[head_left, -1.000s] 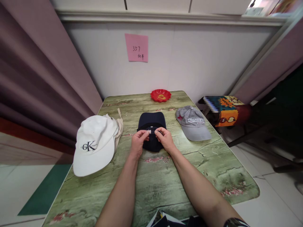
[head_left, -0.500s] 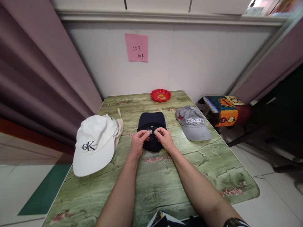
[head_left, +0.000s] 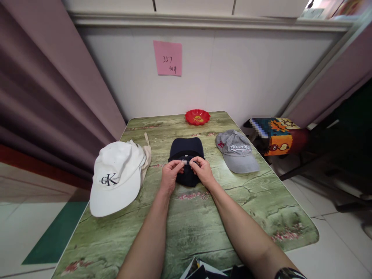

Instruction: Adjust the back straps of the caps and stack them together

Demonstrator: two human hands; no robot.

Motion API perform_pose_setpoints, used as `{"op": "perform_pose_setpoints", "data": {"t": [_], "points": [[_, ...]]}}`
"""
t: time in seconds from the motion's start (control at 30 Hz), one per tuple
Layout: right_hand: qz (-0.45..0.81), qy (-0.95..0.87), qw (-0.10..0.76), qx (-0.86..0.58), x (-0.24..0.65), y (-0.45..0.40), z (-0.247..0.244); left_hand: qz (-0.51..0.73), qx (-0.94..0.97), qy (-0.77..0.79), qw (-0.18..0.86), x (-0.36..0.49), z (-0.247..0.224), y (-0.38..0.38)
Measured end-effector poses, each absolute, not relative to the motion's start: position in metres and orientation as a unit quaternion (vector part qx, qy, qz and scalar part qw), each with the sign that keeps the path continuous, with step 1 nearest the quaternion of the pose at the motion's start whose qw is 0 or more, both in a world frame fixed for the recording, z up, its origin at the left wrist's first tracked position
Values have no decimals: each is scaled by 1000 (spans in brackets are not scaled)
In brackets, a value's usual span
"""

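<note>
A dark navy cap [head_left: 186,146] lies in the middle of the table, its brim pointing away from me and its back strap toward me. A small silver buckle [head_left: 184,162] shows on the strap. My left hand [head_left: 171,173] pinches the strap at the buckle's left side between thumb and finger. On the other side, my right hand [head_left: 202,170] pinches the strap just right of the buckle. Both hands partly cover the back of the cap.
White cap [head_left: 116,162] on the left, with beige cloth [head_left: 147,155] behind it. A grey cap [head_left: 236,151] lies on the right. At the table's [head_left: 192,232] far edge stands a red scalloped dish [head_left: 197,117]. A pink note [head_left: 168,58] hangs on the wall.
</note>
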State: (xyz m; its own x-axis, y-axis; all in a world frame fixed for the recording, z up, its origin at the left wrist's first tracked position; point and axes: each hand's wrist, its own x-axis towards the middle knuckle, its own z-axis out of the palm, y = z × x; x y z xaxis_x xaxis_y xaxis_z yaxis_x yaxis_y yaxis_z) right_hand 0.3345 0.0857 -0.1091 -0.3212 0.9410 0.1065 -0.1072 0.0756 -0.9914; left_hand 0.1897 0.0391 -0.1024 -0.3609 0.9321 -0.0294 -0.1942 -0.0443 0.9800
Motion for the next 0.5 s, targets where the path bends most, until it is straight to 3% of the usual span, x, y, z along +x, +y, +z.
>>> {"op": "perform_pose_setpoints", "data": {"t": [0.23, 0.4, 0.5], "points": [[561, -575, 467, -370, 333, 83, -111, 659, 306, 520, 449, 190, -101, 40], [356, -654, 507, -434, 331, 73, -108, 691, 299, 506, 421, 187, -100, 40], [301, -678, 504, -442, 334, 71, -105, 697, 322, 501, 398, 187, -99, 39]]}}
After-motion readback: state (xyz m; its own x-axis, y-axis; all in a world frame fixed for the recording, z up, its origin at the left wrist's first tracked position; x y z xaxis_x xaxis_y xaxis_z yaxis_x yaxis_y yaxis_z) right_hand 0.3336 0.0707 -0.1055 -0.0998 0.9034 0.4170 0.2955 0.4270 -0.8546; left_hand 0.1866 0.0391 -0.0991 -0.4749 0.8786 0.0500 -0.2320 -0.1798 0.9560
